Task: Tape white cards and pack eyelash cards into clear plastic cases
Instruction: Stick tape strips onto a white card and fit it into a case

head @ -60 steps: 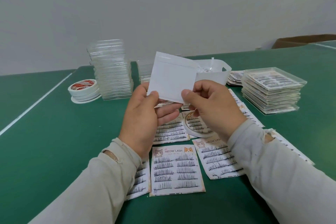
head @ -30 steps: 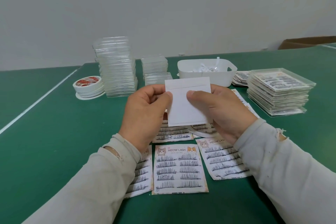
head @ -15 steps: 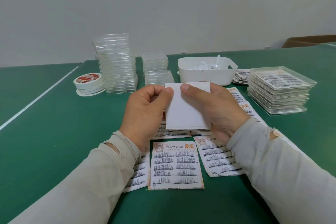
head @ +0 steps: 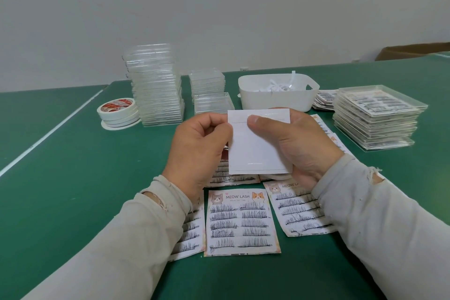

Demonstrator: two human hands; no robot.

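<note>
Green table (head: pixel 73 190) under a pale wall (head: pixel 219 7); both hands' fingers (head: pixel 255 120) pinch a white card (head: pixel 258 148).

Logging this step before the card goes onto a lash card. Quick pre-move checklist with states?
1. White card held by both hands: ok; left hand pinches its left edge, right hand holds the right side.
2. Tape strips on card: ok, one across the top, one near the bottom.
3. Backing peeled off the strips: cannot tell.
4. Eyelash card free on the table: ok, lying flat, uncovered.
5. Empty clear cases in stock: ok, stacked.
</note>
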